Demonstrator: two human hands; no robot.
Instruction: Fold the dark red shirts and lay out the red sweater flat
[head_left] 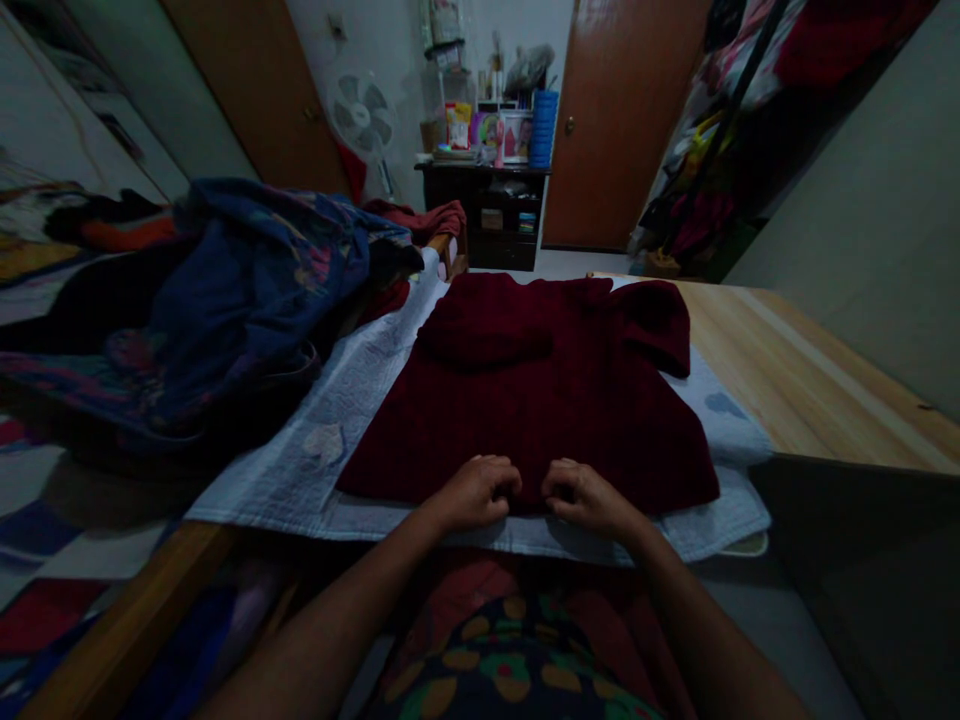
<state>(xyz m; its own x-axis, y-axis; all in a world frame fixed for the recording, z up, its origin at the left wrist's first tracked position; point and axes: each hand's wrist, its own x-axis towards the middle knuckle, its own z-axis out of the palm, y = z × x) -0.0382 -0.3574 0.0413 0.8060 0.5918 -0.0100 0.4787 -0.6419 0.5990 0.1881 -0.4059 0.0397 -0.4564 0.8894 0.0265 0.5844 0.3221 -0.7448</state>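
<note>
A dark red shirt (540, 400) lies spread out in front of me, its wide hem toward my body. One short sleeve (664, 315) sticks out at the far right, and some cloth is folded over at the upper left. My left hand (480, 490) rests on the near hem with its fingers curled in on the cloth. Close by on the right, my right hand (589, 495) is curled on the same hem, a small gap between the two. The fingertips of both are partly hidden. Beneath the shirt is a light blue quilted cloth (352, 400).
To the left is a heap of clothes with a blue flowered garment (270, 270) on top. A wooden board (810, 370) extends on the right. Behind stand a white fan (364, 115) and a dark cabinet (484, 185). Clothes hang at the upper right.
</note>
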